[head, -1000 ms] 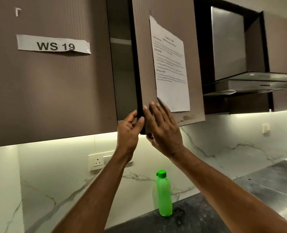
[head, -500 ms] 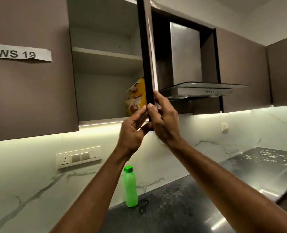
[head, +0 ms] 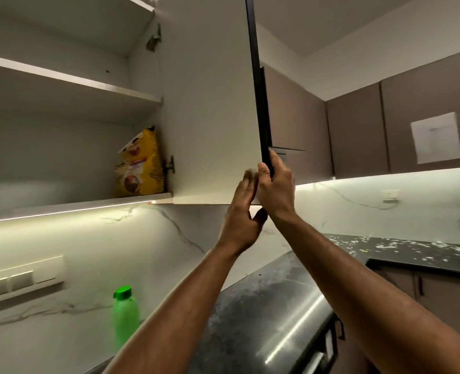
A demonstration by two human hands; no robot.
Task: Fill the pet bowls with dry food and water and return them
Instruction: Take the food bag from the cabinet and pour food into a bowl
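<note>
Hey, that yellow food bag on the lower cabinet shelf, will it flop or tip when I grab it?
Probably floppy: the yellow bag has a creased, bent-over top, so it may sag if gripped there. Its lower part looks filled out, so it likely carries some weight. Standing tall on the shelf, it could tip if pulled by the top.

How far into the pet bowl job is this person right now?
Early. Done: the cabinet door stands open, showing a yellow food bag on the bottom shelf. In hand: the right hand grips the door's edge and the left hand lies against its inner face. Left: taking the bag down, filling the bowls with food and water, returning them. No bowl is in view; a green bottle stands on the counter.
</note>
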